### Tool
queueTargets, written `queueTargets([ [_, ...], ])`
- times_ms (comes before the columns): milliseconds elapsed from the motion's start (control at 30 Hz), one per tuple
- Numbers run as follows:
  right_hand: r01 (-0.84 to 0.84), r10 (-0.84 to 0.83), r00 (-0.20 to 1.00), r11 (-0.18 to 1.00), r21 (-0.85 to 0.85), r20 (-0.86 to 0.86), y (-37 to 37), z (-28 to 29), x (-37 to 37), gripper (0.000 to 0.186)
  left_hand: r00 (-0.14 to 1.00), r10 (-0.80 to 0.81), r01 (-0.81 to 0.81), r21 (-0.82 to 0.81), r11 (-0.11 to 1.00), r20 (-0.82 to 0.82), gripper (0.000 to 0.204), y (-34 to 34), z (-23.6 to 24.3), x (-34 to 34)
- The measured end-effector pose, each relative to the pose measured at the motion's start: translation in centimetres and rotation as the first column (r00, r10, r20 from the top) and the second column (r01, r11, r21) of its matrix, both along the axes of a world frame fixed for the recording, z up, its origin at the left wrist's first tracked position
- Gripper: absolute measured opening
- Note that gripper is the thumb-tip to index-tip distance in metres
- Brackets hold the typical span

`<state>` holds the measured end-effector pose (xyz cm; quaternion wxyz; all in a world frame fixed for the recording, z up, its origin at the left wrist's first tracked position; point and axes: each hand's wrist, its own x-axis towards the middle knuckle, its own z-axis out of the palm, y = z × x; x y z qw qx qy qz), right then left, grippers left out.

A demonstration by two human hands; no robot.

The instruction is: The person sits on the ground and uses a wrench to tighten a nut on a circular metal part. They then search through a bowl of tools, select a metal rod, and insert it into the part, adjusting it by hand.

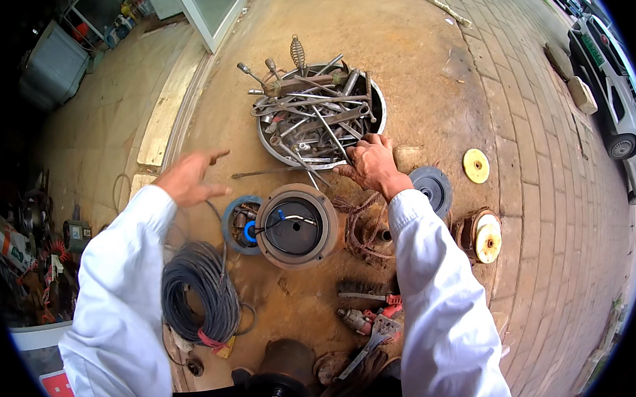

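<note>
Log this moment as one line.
left hand: open, empty | right hand: at bowl edge, grip unclear | bowl: heaped with tools | cable coil: on ground

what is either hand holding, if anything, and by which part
The left hand holds nothing. The right hand is at the bowl's edge, by the tools; whether it grips anything cannot be told.

a stained tan floor (386, 32) carries a metal bowl (383, 119), dark coiled cable (175, 281) — and a yellow disc (476, 166)
</note>
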<state>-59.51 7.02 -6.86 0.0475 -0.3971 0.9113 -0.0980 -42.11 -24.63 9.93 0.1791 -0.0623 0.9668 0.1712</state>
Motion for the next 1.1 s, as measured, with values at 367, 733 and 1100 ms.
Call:
queueTargets([
  [367, 0.015, -0.017, 0.997, 1.000, -0.019, -0.079, 0.5, -1.3, 0.1, 0.029, 0.924, 0.345, -0.255, 0.401, 0.880, -0.167, 0.095, 1.7, -10.4, -19.6],
  [733, 0.017, -0.020, 0.996, 0.999, -0.034, -0.087, 0.0, -1.3, 0.3, 0.021, 0.988, 0.155, -0.155, -0.056, 0.986, 0.007, 0.086, -0.2, -10.8, -21.2],
  [1100, 0.031, -0.032, 0.993, 0.999, -0.009, -0.117, 0.4, -1.5, 0.1, 0.018, 0.969, 0.239, -0.210, 0.289, 0.934, -0.070, 0.069, 2.0, -12.1, -19.3],
])
